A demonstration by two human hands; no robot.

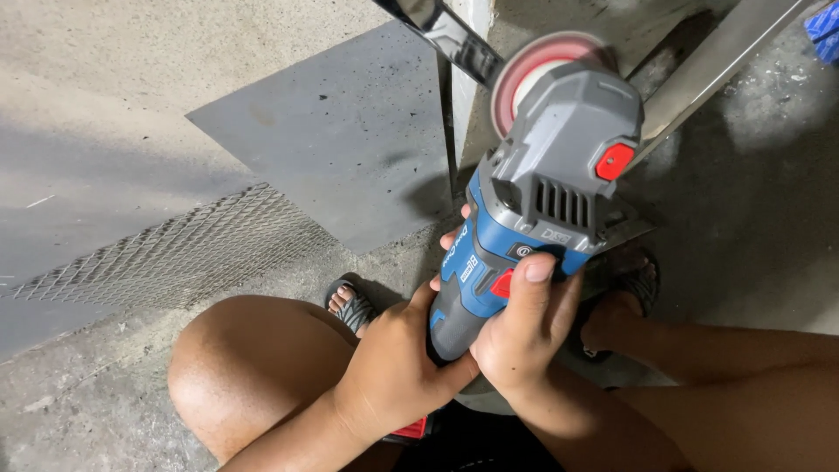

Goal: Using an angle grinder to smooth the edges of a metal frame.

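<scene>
We squat on a rough concrete floor (79, 411), knees drawn up on both sides. Our left hand (398, 363) is clenched round the rear of the blue and grey angle grinder (524, 218), and our right hand (524, 336) grips the body beside it, thumb on top near the red switch. Just beyond our fingertips the grey head carries a reddish disc (533, 74), meeting the metal bars (699, 74) ahead. We judge a firm two-handed hold and light, steady pressure serve best. Farther off lie a dark steel sheet (341, 140) and expanded mesh (175, 253).
</scene>
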